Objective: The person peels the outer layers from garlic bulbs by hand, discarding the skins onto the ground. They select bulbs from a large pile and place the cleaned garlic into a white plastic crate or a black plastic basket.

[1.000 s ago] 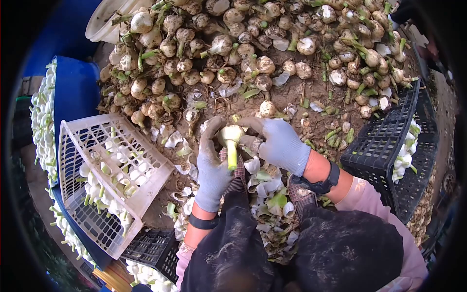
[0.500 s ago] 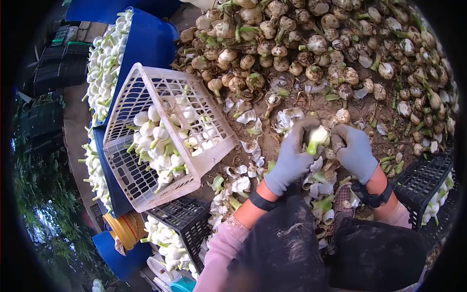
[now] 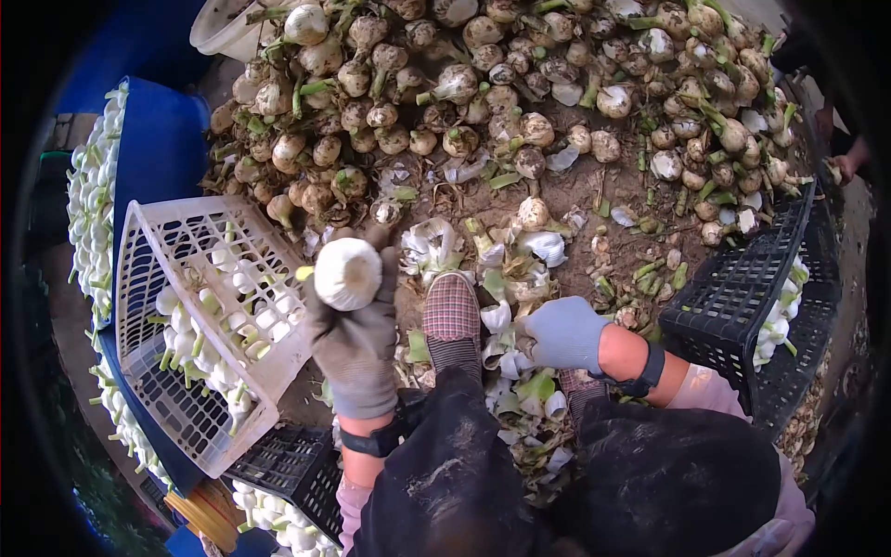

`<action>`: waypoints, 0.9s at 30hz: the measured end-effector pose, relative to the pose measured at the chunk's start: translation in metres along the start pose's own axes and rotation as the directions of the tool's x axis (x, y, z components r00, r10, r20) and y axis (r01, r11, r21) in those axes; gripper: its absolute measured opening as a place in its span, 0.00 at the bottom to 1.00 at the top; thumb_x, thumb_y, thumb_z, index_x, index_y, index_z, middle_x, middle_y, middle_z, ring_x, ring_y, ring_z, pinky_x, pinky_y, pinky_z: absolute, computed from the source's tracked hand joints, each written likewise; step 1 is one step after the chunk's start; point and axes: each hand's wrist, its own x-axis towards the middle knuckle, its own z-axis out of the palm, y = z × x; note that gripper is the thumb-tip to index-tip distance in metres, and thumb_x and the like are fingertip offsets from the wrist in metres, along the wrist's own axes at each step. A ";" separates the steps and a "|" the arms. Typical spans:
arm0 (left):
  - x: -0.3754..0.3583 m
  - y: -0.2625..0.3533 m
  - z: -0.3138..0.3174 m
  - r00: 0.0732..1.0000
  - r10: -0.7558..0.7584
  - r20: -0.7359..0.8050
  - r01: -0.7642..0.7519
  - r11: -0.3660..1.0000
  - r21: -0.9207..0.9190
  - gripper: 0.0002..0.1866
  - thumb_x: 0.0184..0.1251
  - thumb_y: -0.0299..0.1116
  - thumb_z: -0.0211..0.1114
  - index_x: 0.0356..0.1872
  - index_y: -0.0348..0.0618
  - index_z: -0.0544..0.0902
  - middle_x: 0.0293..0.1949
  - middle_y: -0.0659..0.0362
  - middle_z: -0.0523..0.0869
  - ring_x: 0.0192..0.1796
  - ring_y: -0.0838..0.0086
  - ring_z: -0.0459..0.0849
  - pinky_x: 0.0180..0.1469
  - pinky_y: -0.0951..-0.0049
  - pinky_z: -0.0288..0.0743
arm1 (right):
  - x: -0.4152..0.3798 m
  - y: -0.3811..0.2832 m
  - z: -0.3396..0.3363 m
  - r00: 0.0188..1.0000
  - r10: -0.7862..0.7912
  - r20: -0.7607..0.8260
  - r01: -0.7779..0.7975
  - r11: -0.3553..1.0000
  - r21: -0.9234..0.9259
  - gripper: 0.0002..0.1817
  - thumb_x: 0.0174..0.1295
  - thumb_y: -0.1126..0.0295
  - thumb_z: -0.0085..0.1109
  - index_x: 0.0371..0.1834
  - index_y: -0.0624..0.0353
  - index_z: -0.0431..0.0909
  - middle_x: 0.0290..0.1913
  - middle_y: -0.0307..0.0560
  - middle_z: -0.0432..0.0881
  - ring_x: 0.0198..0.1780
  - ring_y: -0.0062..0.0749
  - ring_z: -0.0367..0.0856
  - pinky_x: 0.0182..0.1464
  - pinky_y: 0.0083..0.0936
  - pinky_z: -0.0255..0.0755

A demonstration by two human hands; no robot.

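Observation:
My left hand (image 3: 357,325), in a dirty grey glove, is closed around a peeled white garlic bulb (image 3: 348,274), its root side facing up and a short green stem at the left. The bulb is held just right of the white plastic crate (image 3: 264,390), which lies tilted with peeled bulbs inside. My right hand (image 3: 561,334), gloved too, is curled low over the peelings (image 3: 534,399); its fingertips are partly hidden, and what they hold, if anything, cannot be made out.
Unpeeled, soil-covered bulbs (image 3: 455,84) are heaped across the back. Black crates (image 3: 742,306) stand at the right, another (image 3: 292,464) at lower left. A blue container (image 3: 158,148) of peeled bulbs is at far left. Another person's hand (image 3: 846,165) shows at upper right.
My left hand has turned and carried the peeled bulb left toward the white crate. My right hand has parted from it and dropped lower. The view has shifted right.

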 end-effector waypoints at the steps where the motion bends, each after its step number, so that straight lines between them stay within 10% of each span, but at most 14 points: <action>1: -0.007 0.018 0.028 0.982 0.096 0.164 -0.078 0.990 -0.117 0.27 0.74 0.35 0.49 0.69 0.32 0.60 0.69 0.37 0.62 0.71 0.41 0.60 0.72 0.39 0.56 | -0.004 0.002 -0.004 1.000 0.000 -0.003 0.000 1.000 -0.005 0.11 0.55 0.63 0.57 0.38 0.51 0.83 0.30 0.52 0.83 0.35 0.50 0.83 0.38 0.40 0.76; 2: -0.007 0.055 0.047 0.947 0.009 0.322 0.134 0.898 -0.420 0.29 0.74 0.36 0.50 0.71 0.36 0.57 0.72 0.39 0.57 0.72 0.43 0.59 0.73 0.42 0.56 | -0.004 0.007 -0.017 0.990 0.083 -0.113 -0.076 0.995 0.062 0.12 0.54 0.61 0.60 0.41 0.49 0.83 0.33 0.52 0.84 0.36 0.48 0.83 0.38 0.39 0.76; 5: -0.018 0.077 0.081 0.834 -0.071 0.547 0.226 0.949 -0.222 0.30 0.74 0.39 0.52 0.71 0.35 0.58 0.73 0.41 0.56 0.73 0.46 0.59 0.73 0.48 0.59 | 0.018 0.053 -0.017 0.821 0.219 -0.528 -0.198 0.975 0.098 0.13 0.53 0.61 0.63 0.41 0.51 0.82 0.38 0.52 0.83 0.40 0.45 0.83 0.42 0.39 0.75; 7: -0.009 0.056 0.075 0.858 0.031 0.512 -0.057 0.998 0.035 0.31 0.73 0.44 0.55 0.71 0.36 0.60 0.72 0.43 0.60 0.73 0.48 0.60 0.72 0.52 0.61 | 0.037 0.069 -0.016 0.763 0.261 -0.592 -0.479 0.843 -0.245 0.15 0.54 0.57 0.63 0.42 0.51 0.81 0.40 0.49 0.82 0.42 0.43 0.82 0.42 0.37 0.74; 9: 0.007 0.005 0.042 0.918 -0.157 0.364 -0.032 0.887 0.461 0.31 0.74 0.49 0.53 0.69 0.39 0.64 0.66 0.46 0.71 0.68 0.55 0.70 0.68 0.56 0.67 | 0.053 0.074 -0.004 0.779 0.291 -0.556 -0.487 0.839 -0.244 0.15 0.51 0.60 0.64 0.41 0.52 0.81 0.41 0.49 0.81 0.44 0.43 0.81 0.45 0.38 0.73; 12: 0.022 -0.063 0.010 0.980 -0.197 -0.006 0.057 0.253 0.966 0.29 0.65 0.31 0.65 0.66 0.37 0.68 0.59 0.54 0.78 0.61 0.63 0.77 0.63 0.61 0.72 | 0.050 0.069 -0.003 0.795 0.300 -0.527 -0.462 0.863 -0.204 0.14 0.48 0.67 0.63 0.40 0.54 0.80 0.42 0.53 0.81 0.45 0.44 0.81 0.48 0.39 0.72; 14: 0.034 -0.081 -0.006 0.884 -0.347 0.315 -0.431 -0.339 0.836 0.30 0.59 0.22 0.67 0.64 0.36 0.70 0.59 0.55 0.78 0.59 0.67 0.77 0.63 0.65 0.72 | 0.032 0.047 -0.020 0.797 0.008 -0.603 0.009 1.000 0.024 0.13 0.56 0.70 0.62 0.45 0.57 0.80 0.44 0.52 0.82 0.41 0.36 0.83 0.41 0.33 0.76; 16: 0.038 -0.086 -0.017 0.882 -0.441 0.165 -0.275 -0.197 0.941 0.30 0.55 0.21 0.67 0.62 0.33 0.70 0.57 0.53 0.78 0.57 0.66 0.79 0.61 0.71 0.72 | 0.027 0.032 -0.028 0.792 0.032 -0.610 0.208 0.925 0.319 0.15 0.59 0.73 0.61 0.50 0.57 0.79 0.43 0.51 0.83 0.39 0.32 0.82 0.41 0.31 0.76; 18: 0.036 -0.087 -0.022 0.952 -0.303 0.048 0.032 0.253 0.967 0.26 0.54 0.20 0.69 0.56 0.32 0.75 0.55 0.54 0.80 0.56 0.72 0.79 0.58 0.72 0.74 | 0.022 0.027 -0.039 0.792 0.055 -0.608 0.386 0.725 0.570 0.17 0.61 0.75 0.59 0.54 0.58 0.78 0.42 0.49 0.84 0.37 0.29 0.82 0.40 0.30 0.77; 20: 0.034 -0.085 -0.006 0.953 -0.290 -0.082 0.137 0.174 0.975 0.29 0.53 0.24 0.73 0.57 0.28 0.73 0.53 0.55 0.79 0.58 0.73 0.77 0.59 0.72 0.75 | 0.020 0.026 -0.048 0.908 0.239 -0.344 0.289 0.237 0.928 0.17 0.64 0.74 0.58 0.57 0.60 0.77 0.38 0.45 0.85 0.37 0.22 0.80 0.40 0.27 0.77; 22: 0.035 -0.087 -0.015 0.937 -0.320 0.141 -0.171 -0.068 0.983 0.32 0.49 0.29 0.76 0.58 0.36 0.75 0.51 0.50 0.81 0.53 0.66 0.81 0.57 0.69 0.74 | 0.029 0.018 -0.036 0.837 0.126 -0.533 0.277 0.742 0.610 0.18 0.67 0.60 0.57 0.46 0.68 0.79 0.34 0.59 0.83 0.37 0.45 0.85 0.39 0.35 0.76; 24: 0.025 -0.086 -0.004 0.882 -0.414 0.223 -0.389 -0.377 0.841 0.39 0.42 0.34 0.82 0.60 0.36 0.74 0.55 0.51 0.80 0.58 0.66 0.80 0.57 0.69 0.74 | 0.030 0.018 -0.028 0.871 0.225 -0.437 0.044 0.849 0.526 0.20 0.67 0.56 0.55 0.39 0.68 0.80 0.30 0.63 0.82 0.36 0.54 0.84 0.38 0.39 0.76; 27: 0.021 -0.087 -0.017 0.890 -0.403 0.214 -0.403 -0.477 0.781 0.38 0.38 0.31 0.81 0.58 0.38 0.76 0.53 0.50 0.81 0.57 0.65 0.81 0.58 0.69 0.73 | 0.036 0.022 0.002 0.885 0.265 -0.382 0.040 0.774 0.632 0.20 0.68 0.58 0.55 0.33 0.68 0.80 0.26 0.59 0.82 0.32 0.49 0.84 0.35 0.37 0.75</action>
